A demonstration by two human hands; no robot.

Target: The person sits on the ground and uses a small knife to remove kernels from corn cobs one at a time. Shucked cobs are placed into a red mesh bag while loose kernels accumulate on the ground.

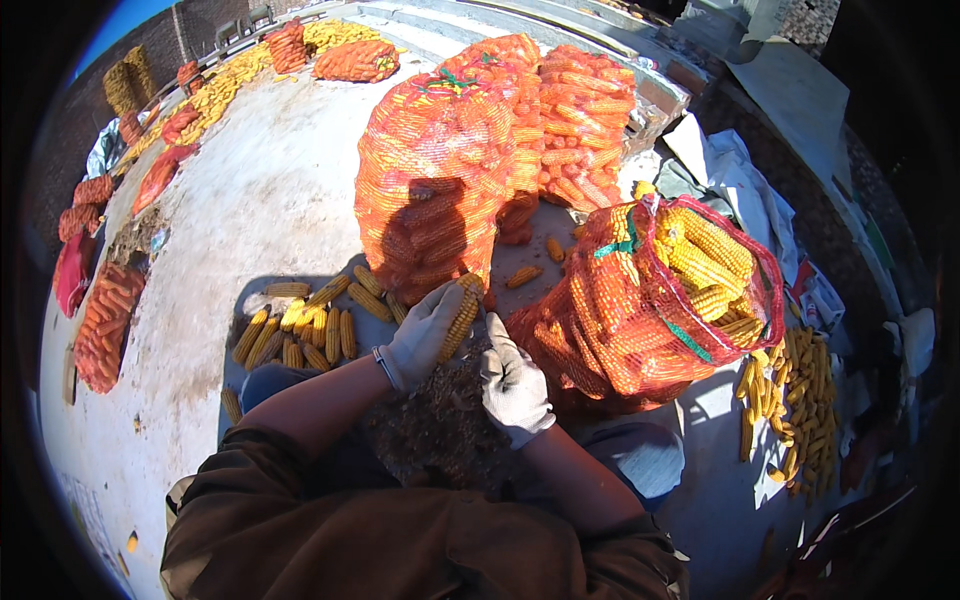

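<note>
A yellow corn cob [460, 319] stands tilted in my gloved left hand [424, 335], gripped along its left side. Just right of it is my right hand [513, 382], in a whitish glove, its index finger pointing up and the other fingers curled; whether it holds something small cannot be made out. Below my hands, dark debris and loose kernels [442, 420] lie between my knees. A red mesh sack [600, 307] full of husked cobs leans with its mouth open at my right. Several loose cobs [319, 328] lie in shadow beyond my left forearm.
Tall filled mesh sacks [442, 157] stand straight ahead. A heap of cobs [806, 405] lies at the far right, beside plastic sheeting [742, 172]. More sacks [109, 322] and spread cobs [232, 79] line the left side. Concrete steps [420, 26] rise at the back.
</note>
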